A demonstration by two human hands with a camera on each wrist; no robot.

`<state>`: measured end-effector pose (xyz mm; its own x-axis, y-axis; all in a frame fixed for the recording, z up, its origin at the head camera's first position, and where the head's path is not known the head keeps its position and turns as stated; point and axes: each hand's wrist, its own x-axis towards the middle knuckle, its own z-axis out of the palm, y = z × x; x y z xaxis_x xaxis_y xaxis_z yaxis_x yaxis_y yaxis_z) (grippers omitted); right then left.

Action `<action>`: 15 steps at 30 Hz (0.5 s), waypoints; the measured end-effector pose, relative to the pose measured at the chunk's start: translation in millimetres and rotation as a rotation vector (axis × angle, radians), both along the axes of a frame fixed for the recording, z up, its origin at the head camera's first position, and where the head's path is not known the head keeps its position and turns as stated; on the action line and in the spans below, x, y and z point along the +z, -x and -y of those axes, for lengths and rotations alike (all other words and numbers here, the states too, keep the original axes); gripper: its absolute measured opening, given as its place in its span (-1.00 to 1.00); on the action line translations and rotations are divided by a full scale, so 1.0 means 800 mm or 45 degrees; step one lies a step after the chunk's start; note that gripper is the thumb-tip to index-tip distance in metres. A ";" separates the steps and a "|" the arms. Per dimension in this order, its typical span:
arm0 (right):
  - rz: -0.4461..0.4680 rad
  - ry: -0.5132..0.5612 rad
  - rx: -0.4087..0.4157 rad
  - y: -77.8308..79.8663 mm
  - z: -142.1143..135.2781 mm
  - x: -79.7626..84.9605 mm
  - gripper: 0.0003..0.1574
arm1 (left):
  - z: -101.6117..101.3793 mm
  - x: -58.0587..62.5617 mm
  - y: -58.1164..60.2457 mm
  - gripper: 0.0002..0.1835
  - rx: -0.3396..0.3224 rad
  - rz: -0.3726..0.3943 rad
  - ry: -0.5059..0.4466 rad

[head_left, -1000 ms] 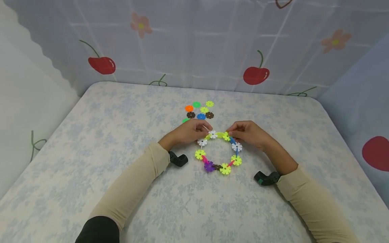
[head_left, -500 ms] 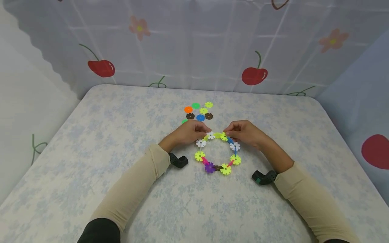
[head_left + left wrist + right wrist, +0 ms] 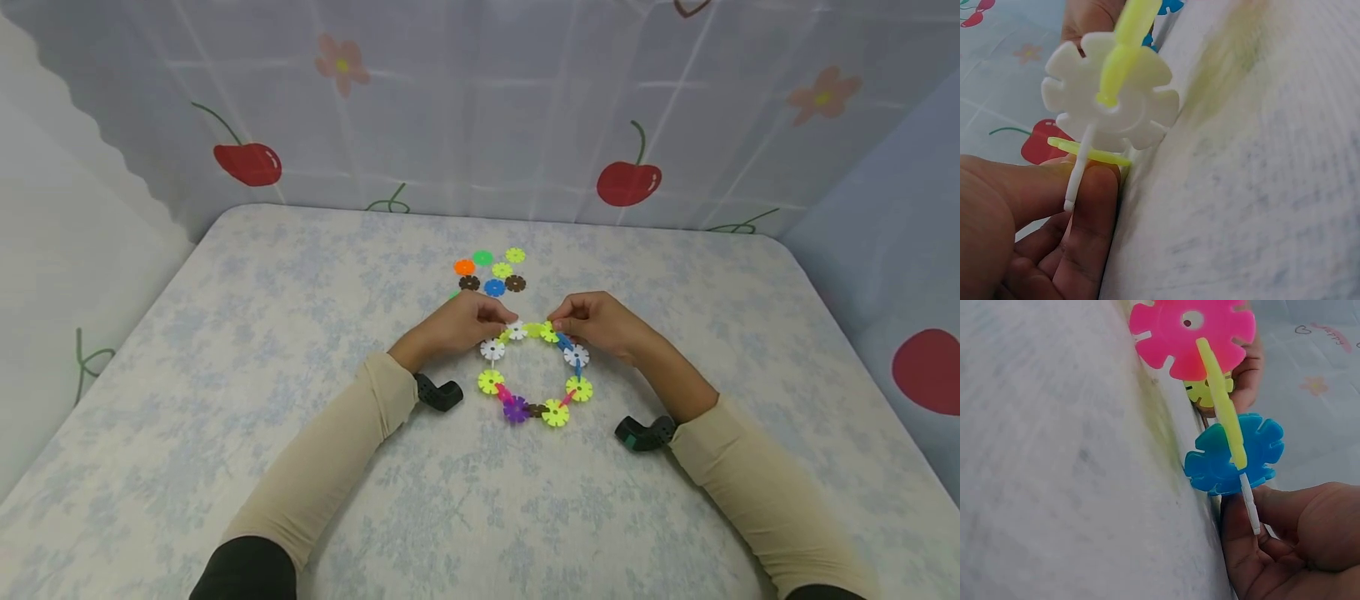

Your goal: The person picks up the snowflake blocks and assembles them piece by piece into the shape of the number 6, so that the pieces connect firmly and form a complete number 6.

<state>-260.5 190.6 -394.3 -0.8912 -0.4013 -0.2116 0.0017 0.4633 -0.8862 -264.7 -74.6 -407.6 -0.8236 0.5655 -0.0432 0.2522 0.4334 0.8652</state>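
Fingers (image 3: 1094,200) of the left hand (image 3: 454,323) pinch, with the thumb, the far left part of a ring of linked flower-shaped discs (image 3: 555,412). Exact disc gripped: cannot be told; a white disc (image 3: 516,331) sits right beside the fingertips. A black wrist device (image 3: 439,393) is located below this hand, at the cuff.

Loose discs lie in a cluster between the ring and the far edge of the table (image 3: 525,517). Noted left to right: orange disc (image 3: 465,267), dark brown disc (image 3: 469,283), green disc (image 3: 483,258), blue disc (image 3: 494,287). Others are yellow-green and brown; one green piece is partly hidden by the left hand.

Ring located mid-table, well apart from the left, right and far edges. Its nearest side includes a purple disc (image 3: 516,409) left of a brown one.

Right hand (image 3: 603,325): thumb and fingers together, clamped on the ring's far right part; the contact is partly hidden behind a blue disc (image 3: 1235,453) in the right wrist view. Beyond it, a beige sleeve (image 3: 765,500) extends toward the near right.
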 end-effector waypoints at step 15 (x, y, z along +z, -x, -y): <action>-0.034 -0.055 -0.027 -0.003 0.006 -0.002 -0.83 | 0.000 0.002 0.000 -0.75 0.012 0.071 -0.008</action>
